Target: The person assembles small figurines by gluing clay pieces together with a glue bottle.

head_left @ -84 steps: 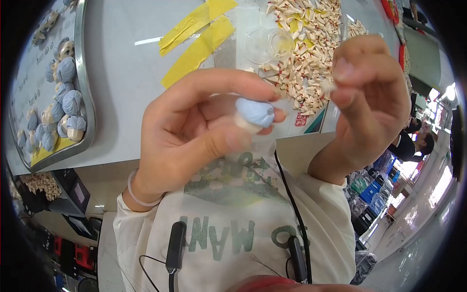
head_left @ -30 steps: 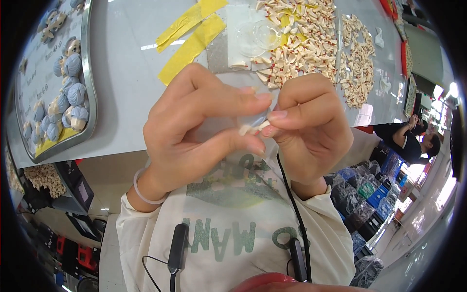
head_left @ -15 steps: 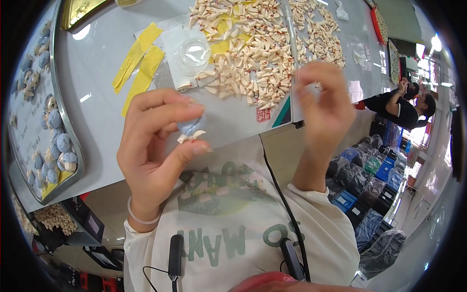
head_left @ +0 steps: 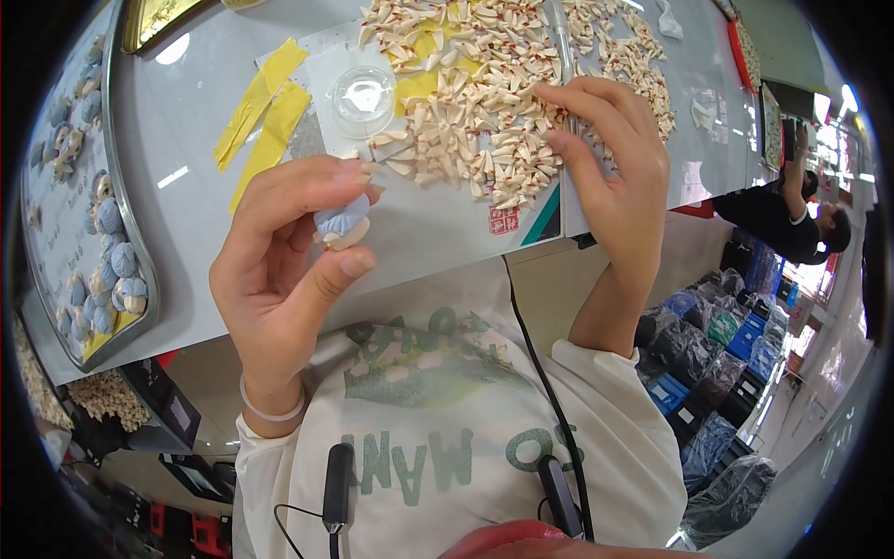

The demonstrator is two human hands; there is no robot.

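Between the thumb and fingertips of my left hand (head_left: pixel 272 265) is a small figurine piece (head_left: pixel 343 222), pale blue on top and cream below. It is held above the table's front edge. My right hand (head_left: pixel 622 172) is at the right side of a heap of small cream horn-shaped pieces (head_left: pixel 480 112), many with red tips. Its thumb and forefinger are apart, and I see nothing between them. A clear round dish (head_left: pixel 362 101) stands on a white sheet left of the heap.
At the left, a metal-rimmed tray (head_left: pixel 154 307) holds several blue-and-cream figurine pieces. Yellow tape strips (head_left: pixel 270 144) lie on the table. A gold tray (head_left: pixel 154 23) is at the far left. Wrapped crates (head_left: pixel 722 345) stand on the floor at the right, and another person (head_left: pixel 787 224) is beyond them.
My right hand has moved up onto the right side of the heap. My left hand has shifted slightly left and turned the figurine piece, showing more of its cream underside.
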